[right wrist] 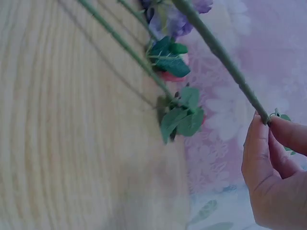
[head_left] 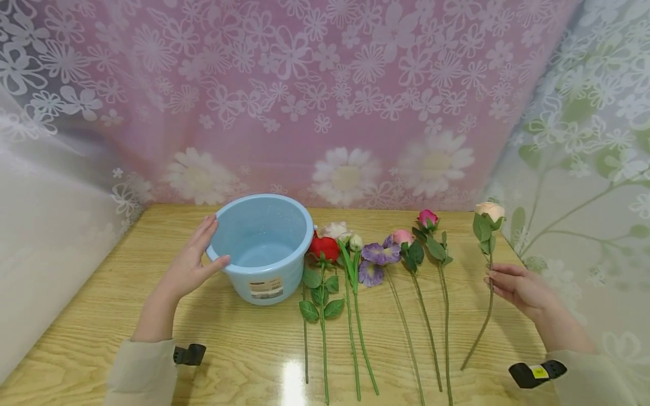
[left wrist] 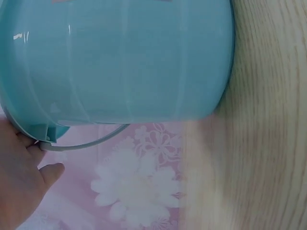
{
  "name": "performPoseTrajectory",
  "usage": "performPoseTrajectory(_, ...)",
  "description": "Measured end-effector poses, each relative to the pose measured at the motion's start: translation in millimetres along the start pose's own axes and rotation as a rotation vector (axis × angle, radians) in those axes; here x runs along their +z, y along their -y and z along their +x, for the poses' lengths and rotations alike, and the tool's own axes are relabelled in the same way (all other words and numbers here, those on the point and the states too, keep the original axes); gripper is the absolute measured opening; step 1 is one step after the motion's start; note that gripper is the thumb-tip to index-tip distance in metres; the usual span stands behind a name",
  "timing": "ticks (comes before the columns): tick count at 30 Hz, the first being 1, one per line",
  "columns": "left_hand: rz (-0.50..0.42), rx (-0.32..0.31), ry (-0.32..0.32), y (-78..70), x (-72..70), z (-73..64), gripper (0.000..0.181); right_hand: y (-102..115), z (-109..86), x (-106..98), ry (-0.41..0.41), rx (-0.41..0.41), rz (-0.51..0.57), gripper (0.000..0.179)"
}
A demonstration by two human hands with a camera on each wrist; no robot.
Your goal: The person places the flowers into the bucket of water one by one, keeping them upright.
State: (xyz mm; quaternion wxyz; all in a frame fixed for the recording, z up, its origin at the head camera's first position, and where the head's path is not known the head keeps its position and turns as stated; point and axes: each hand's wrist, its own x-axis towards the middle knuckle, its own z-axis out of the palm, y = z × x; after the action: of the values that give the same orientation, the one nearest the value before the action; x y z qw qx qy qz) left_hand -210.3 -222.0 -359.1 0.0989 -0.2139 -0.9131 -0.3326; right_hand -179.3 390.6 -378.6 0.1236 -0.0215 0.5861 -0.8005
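My left hand (head_left: 189, 265) rests against the left side of a light blue plastic bucket (head_left: 266, 282), its fingers extended along the rim and the thumb held apart from them. In the left wrist view, those fingertips lie by the rim where the bucket's thin handle (left wrist: 81, 145) joins. Between thumb and fingers, my right hand (head_left: 520, 287) pinches the stem of a pale peach rose (head_left: 490, 211). The bloom points up and away, and the green stem (right wrist: 225, 64) slants down toward me. Nearest to this hand on the table lies a deep pink rose (head_left: 428, 219).
Right of the bucket, several artificial flowers lie side by side on the wooden table (head_left: 244, 349): a red rose (head_left: 325, 248), a white flower (head_left: 336, 230), a white bud (head_left: 356, 242), a purple iris (head_left: 381, 254) and a pink rose (head_left: 403, 237). Behind hangs a pink flowered curtain (head_left: 284, 113).
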Motion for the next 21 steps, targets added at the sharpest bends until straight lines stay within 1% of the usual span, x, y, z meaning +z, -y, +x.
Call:
performPoseTrajectory(3, 0.037, -0.044, 0.031, -3.8, -2.1, 1.3, 0.086, 5, 0.2, 7, 0.038, -0.035, 0.02, 0.028)
performPoseTrajectory(5, 0.058, -0.064, 0.043, -5.8, -3.0, 2.4, 0.089, 8, 0.1, 13, 0.045, -0.047, 0.021, 0.027)
performPoseTrajectory(9, 0.069, -0.094, 0.058, -7.4, -4.4, 4.1, 0.094, 14, 0.7, 26, 0.066, -0.075, 0.029, 0.026)
performPoseTrajectory(11, 0.066, -0.103, 0.06, -7.0, -4.7, 4.6, 0.096, 17, 2.1, 33, 0.08, -0.087, 0.047, 0.025)
performPoseTrajectory(17, 0.052, -0.1, 0.057, -5.3, -5.3, 6.4, 0.1, 26, 10.2, 55, 0.114, -0.12, 0.1, 0.024)
performPoseTrajectory(21, 0.056, -0.116, 0.071, -6.4, -6.7, 6.8, 0.099, 32, 17.5, 73, 0.133, -0.142, 0.102, 0.022)
